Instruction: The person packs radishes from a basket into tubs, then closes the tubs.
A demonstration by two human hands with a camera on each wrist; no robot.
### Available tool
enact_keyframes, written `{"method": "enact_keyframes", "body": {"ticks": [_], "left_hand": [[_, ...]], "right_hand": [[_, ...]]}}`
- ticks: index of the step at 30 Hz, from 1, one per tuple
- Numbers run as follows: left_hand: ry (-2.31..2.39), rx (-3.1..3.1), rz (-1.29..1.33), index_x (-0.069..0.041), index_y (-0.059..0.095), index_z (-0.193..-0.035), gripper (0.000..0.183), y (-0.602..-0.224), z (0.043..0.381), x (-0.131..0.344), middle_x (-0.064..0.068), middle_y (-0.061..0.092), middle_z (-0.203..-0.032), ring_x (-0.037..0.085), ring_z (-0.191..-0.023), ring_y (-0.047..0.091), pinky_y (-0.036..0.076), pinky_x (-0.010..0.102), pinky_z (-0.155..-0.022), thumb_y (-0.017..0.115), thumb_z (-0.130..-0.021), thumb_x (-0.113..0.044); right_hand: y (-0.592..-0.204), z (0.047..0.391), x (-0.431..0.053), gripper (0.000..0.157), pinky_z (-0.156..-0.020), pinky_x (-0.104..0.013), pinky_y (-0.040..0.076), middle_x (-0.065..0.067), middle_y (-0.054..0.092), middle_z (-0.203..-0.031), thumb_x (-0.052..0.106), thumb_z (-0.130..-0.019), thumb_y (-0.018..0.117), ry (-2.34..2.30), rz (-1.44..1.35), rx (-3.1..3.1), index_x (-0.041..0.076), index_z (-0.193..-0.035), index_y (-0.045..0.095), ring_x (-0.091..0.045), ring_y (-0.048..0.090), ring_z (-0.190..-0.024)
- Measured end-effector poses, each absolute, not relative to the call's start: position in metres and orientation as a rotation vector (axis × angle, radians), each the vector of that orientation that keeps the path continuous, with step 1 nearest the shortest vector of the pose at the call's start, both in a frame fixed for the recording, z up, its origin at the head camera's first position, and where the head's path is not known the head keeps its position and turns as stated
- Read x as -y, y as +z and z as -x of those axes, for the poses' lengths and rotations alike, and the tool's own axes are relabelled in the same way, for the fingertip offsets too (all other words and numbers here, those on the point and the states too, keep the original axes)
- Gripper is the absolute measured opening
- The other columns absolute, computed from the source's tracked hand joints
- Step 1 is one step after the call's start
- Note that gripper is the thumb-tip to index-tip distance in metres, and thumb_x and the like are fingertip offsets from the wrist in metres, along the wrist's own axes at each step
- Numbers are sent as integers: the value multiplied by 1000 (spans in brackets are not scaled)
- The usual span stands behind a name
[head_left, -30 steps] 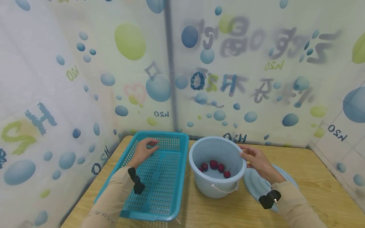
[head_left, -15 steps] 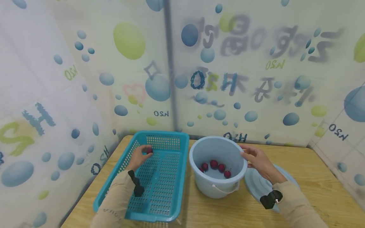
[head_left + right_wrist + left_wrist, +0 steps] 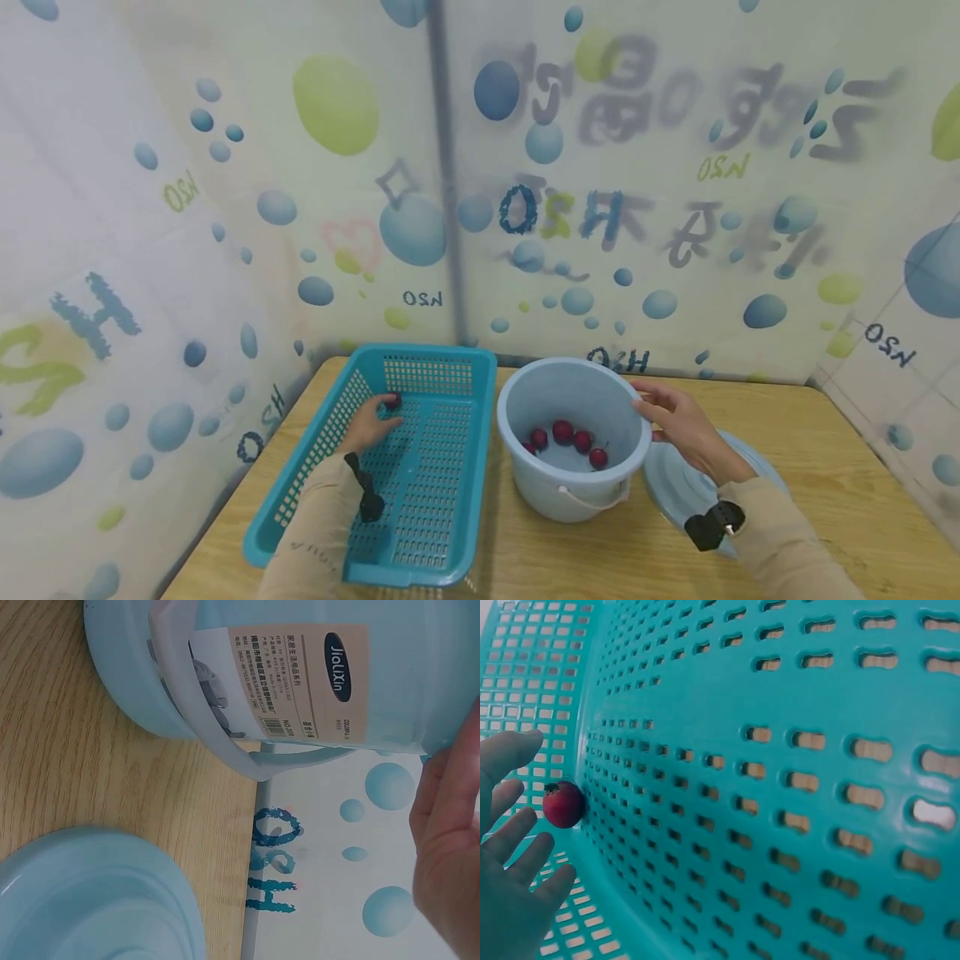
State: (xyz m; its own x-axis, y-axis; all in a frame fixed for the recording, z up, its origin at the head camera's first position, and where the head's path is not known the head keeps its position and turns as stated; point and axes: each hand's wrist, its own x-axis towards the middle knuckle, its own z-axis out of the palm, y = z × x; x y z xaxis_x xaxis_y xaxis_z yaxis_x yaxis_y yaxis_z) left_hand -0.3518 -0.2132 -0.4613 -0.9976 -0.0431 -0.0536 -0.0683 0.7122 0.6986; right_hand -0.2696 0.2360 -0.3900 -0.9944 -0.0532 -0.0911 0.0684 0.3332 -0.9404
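Note:
In the far left corner of the turquoise basket (image 3: 442, 575) lies a small round dark-red fruit (image 3: 563, 805) with a green stem end. My left hand (image 3: 369, 427) reaches in beside it, fingers (image 3: 514, 832) spread and thumb apart, holding nothing. To the right of the basket stands a light-blue bucket (image 3: 562, 493) with several similar red fruits (image 3: 582, 442) on its bottom. At the bucket's right rim, my right hand (image 3: 678, 421) grips the edge between thumb and fingers. The bucket's handle (image 3: 214, 735) hangs down its side, near a printed label (image 3: 300, 682).
A round light-blue lid (image 3: 675, 483) lies on the wooden table (image 3: 832, 442) to the right of the bucket, partly under my right forearm. Behind the table and at both sides stands a patterned curtain (image 3: 525, 333).
My left hand has lowered into the basket's far left corner and let go of the red fruit, its fingers opening. My right hand stays on the bucket rim.

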Motion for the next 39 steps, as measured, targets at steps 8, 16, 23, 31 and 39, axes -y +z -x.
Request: {"method": "enact_keyframes", "body": {"ticks": [8,16,23,31,39], "left_hand": [[1178,-2892,42,3,38,-128,53,-464,356,212,24,38,-129,39,-121,32,25,52,-99,59,-83,-13],[1167,-2853,99,4,31,-132,57,-464,360,209,27,33,-132,42,-121,30,27,54,-97,56,-85,-16],[1154,-2838,164,3,26,-135,60,-457,368,205,28,28,-135,42,-123,27,26,53,-98,54,-87,-20],[1088,-2837,126,5,30,-132,57,-458,369,206,28,33,-131,42,-121,30,28,53,-97,54,-87,-22],[1192,-2895,78,7,35,-129,52,-463,370,207,28,37,-128,41,-119,33,29,52,-97,55,-85,-13]], "right_hand": [[-393,270,-237,57,-74,-37,51,-22,47,-118,34,-87,54,-1759,3,-2484,5,-133,35,-26,55,-96],[-393,270,-237,56,-73,-37,52,-23,47,-118,32,-88,53,-1763,32,-2488,4,-133,35,-25,56,-95],[-391,270,-237,56,-72,-36,52,-24,47,-118,31,-88,53,-1767,51,-2482,3,-133,34,-23,57,-93],[-393,270,-236,55,-72,-36,52,-23,48,-118,31,-88,54,-1760,29,-2486,4,-133,36,-24,56,-94],[-395,271,-238,54,-72,-37,52,-23,49,-116,29,-89,53,-1773,52,-2484,3,-133,36,-24,57,-93]]}}
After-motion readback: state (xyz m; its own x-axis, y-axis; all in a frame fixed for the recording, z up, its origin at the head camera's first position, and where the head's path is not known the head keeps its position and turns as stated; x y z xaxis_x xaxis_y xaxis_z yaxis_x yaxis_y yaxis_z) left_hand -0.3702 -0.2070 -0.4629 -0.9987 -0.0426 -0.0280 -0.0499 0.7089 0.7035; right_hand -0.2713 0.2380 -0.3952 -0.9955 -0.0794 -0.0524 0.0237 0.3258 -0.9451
